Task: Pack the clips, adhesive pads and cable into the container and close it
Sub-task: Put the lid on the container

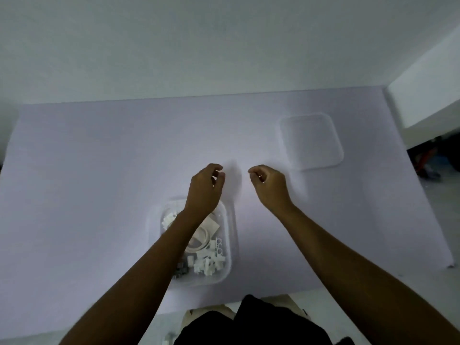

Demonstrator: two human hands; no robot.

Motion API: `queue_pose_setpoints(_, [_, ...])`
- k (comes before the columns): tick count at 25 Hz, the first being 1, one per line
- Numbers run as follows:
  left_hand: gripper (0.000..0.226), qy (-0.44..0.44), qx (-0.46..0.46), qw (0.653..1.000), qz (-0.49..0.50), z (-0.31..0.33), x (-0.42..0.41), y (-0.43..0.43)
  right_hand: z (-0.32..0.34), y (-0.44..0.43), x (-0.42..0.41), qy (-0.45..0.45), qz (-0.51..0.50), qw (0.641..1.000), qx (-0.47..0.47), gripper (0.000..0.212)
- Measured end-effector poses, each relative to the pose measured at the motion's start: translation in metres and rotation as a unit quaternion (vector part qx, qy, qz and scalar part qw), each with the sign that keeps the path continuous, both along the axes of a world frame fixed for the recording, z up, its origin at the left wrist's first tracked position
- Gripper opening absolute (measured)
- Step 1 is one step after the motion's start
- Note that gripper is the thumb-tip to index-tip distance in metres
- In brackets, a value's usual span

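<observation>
Nearby, at the front edge of the pale table [99, 170], the clear container [230, 245] stands open, just behind the person's dark clothing [249, 324]. Inside it lie white clips [209, 266], a coiled cable [199, 241], a beige adhesive pad [211, 224] and some small dark pieces [180, 268] too blurred to name. The left forearm crosses above the container and hides its left side, so the contents there cannot be seen. The left hand [205, 189] hangs just beyond the container's far rim, and the right hand [270, 185] hangs beside it, off to the right and apart from the container. Both hands have their fingers curled in toward the thumb, with a bright gap showing between them. Whether either one pinches something small or holds nothing cannot be told, as the fingertips are blurred. Farther back and to the right, well apart from the container, the clear lid [311, 141] lies flat on the table, its outline faint against the pale surface. A white wall [224, 46] rises behind the table.
</observation>
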State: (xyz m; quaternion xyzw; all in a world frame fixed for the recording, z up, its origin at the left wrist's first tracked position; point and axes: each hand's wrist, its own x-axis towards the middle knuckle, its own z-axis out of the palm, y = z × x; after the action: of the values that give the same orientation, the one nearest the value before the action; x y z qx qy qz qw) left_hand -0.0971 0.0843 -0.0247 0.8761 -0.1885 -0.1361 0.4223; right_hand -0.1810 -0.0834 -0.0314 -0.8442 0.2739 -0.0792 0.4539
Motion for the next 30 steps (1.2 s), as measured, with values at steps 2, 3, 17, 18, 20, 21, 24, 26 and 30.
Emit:
queue_pose_setpoints(2, [0.026, 0.044, -0.007, 0.999, -0.006, -0.004, 0.011, -0.054, -0.003, -0.057, 0.001, 0.024, -0.068, 0.997, 0.010, 0.014])
queue_pose_setpoints(3, [0.028, 0.076, -0.002, 0.997, -0.003, -0.010, 0.016, -0.077, -0.007, -0.081, 0.001, 0.042, -0.091, 0.995, 0.017, 0.016])
queue_pose_setpoints(17, [0.061, 0.197, 0.208, 0.958, 0.013, -0.101, 0.020, -0.297, -0.098, -0.306, 0.005, 0.208, -0.182, 0.961, 0.033, 0.064])
queue_pose_setpoints(18, [0.062, 0.212, 0.200, 0.956, 0.034, -0.100, 0.018, -0.300, -0.101, -0.304, 0.005, 0.190, -0.192, 0.962, 0.044, 0.062])
queue_pose_setpoints(20, [0.063, 0.255, 0.138, 0.952, 0.102, -0.092, 0.014, -0.301, -0.098, -0.297, 0.001, 0.160, -0.222, 0.959, 0.073, 0.053])
queue_pose_setpoints(21, [0.063, 0.269, 0.096, 0.949, 0.134, -0.088, 0.012, -0.297, -0.095, -0.293, -0.003, 0.150, -0.236, 0.956, 0.086, 0.050])
queue_pose_setpoints(24, [0.050, 0.263, 0.004, 0.945, 0.195, -0.066, 0.007, -0.274, -0.085, -0.274, -0.016, 0.125, -0.266, 0.942, 0.159, 0.052])
queue_pose_setpoints(26, [0.039, 0.220, -0.013, 0.954, 0.202, -0.045, 0.000, -0.250, -0.075, -0.250, -0.024, 0.109, -0.280, 0.932, 0.203, 0.058])
queue_pose_setpoints(30, [0.036, 0.146, -0.014, 0.969, 0.199, -0.003, -0.014, -0.178, -0.057, -0.176, -0.034, 0.074, -0.273, 0.936, 0.210, 0.040])
